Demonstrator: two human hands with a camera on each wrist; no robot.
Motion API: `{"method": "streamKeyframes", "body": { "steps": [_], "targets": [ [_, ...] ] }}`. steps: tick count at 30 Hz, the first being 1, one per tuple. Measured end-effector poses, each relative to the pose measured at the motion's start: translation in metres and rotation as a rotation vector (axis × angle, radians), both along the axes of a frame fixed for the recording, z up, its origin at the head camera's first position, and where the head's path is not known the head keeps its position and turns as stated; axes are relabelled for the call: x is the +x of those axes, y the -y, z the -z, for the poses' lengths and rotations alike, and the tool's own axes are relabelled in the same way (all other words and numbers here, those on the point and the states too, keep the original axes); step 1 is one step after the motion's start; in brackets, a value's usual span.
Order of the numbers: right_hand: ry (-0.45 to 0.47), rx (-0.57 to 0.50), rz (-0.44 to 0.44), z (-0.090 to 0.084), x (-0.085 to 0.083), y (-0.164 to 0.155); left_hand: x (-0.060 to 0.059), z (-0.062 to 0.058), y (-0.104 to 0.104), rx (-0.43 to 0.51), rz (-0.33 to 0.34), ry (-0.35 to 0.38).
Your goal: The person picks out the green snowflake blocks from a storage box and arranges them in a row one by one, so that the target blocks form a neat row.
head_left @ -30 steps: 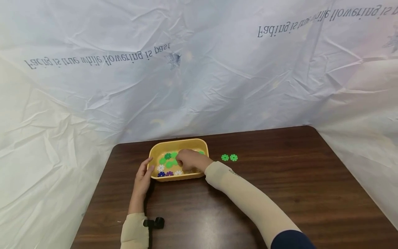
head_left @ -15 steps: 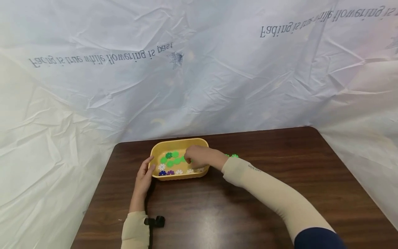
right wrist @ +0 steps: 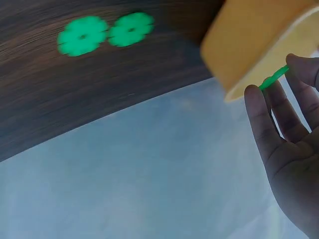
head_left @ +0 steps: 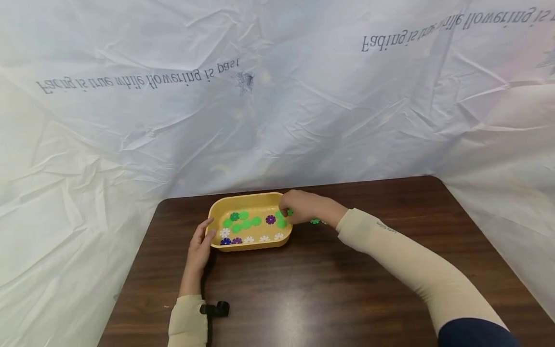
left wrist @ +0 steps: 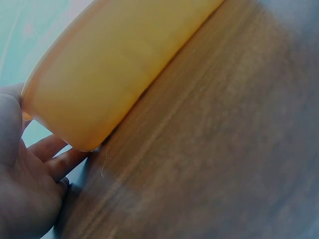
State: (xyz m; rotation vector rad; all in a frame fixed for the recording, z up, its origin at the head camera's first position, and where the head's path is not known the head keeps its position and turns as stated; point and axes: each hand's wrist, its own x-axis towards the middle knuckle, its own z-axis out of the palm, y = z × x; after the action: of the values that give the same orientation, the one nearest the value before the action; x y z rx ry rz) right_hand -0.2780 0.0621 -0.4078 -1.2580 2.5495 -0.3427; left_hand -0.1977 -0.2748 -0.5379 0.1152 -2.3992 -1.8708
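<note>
Right hand (head_left: 303, 206) pinches a green flower disc (right wrist: 273, 78) at the yellow tray's (head_left: 249, 199) 3 o'clock rim, w/ left hand (head_left: 200, 246) flat-fingered at 9 o'clock bracing it—keep pinch light, carry level to surface (head_left: 390, 250) beside the two discs (right wrist: 104, 33).

**Dark wooden table and what lies on it**

The dark wooden table (head_left: 329, 284) has rounded far corners and a glossy grain. A yellow tray (head_left: 225, 206) sits near its far left edge. Just right of the tray, two green flower discs (right wrist: 104, 34) lie flat on the wood, side by side and touching. A small black object (head_left: 215, 310) rests nearer the front, left of the tray.
</note>
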Motion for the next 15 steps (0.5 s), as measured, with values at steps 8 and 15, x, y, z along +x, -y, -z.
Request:
{"method": "streamKeyframes", "body": {
  "steps": [8, 15],
  "targets": [
    [0.019, 0.079, 0.074, 0.01, -0.002, -0.034, 0.001, -0.001, 0.001, 0.001, 0.002, 0.005],
    [0.024, 0.064, 0.104, 0.022, -0.005, -0.064, 0.001, -0.002, 0.001, 0.0, 0.002, -0.003]
  ]
}}
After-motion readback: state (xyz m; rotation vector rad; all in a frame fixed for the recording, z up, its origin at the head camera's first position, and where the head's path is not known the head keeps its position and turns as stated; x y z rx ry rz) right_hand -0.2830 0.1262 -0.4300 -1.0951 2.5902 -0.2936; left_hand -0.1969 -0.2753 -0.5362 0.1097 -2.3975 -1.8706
